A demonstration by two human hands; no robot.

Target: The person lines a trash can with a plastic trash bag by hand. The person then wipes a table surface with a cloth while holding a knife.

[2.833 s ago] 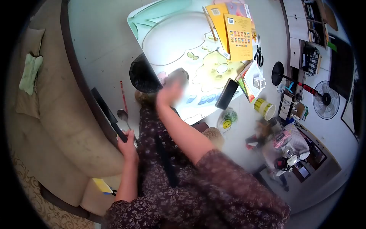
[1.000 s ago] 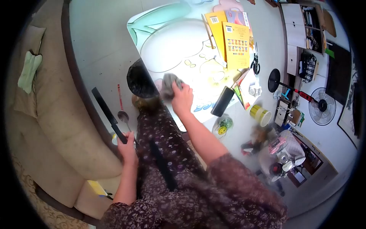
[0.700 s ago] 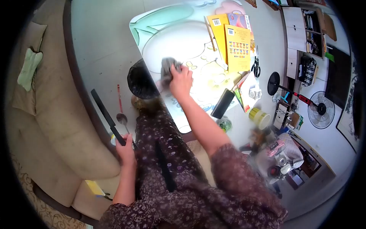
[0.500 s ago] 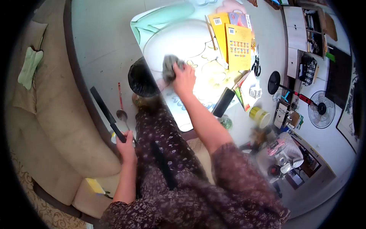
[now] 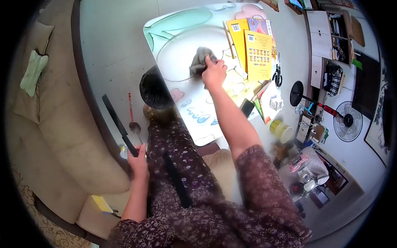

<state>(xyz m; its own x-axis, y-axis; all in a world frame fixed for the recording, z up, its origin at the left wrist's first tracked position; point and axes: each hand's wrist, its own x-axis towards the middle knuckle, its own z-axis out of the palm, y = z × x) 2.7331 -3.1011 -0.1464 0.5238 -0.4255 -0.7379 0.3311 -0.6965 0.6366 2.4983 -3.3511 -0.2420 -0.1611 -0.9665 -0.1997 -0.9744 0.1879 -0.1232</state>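
Observation:
My right hand (image 5: 215, 73) grips a crumpled grey cloth (image 5: 200, 61) pressed on the patterned table (image 5: 182, 53), left of the yellow books (image 5: 259, 56). Low on the left, my left hand (image 5: 138, 160) is closed round the handle of a long black knife-like tool (image 5: 114, 115), whose flat blade points up and away. A metal spoon (image 5: 134, 127) is close beside that hand; whether my fingers also hold its handle cannot be made out. A black phone (image 5: 247, 108) lies on the table, partly behind my right forearm.
A black-lined bin (image 5: 156, 89) stands at the table's left edge. Scissors (image 5: 278, 77) and papers lie on its right side. A yellow-striped basket (image 5: 281, 131) and a fan (image 5: 347, 120) are farther right. A brown sofa (image 5: 70, 140) runs along the left.
My right hand has moved the grey cloth up and right across the table, closer to the books, and my forearm now covers part of the phone. My left hand stays nearly still with the black tool.

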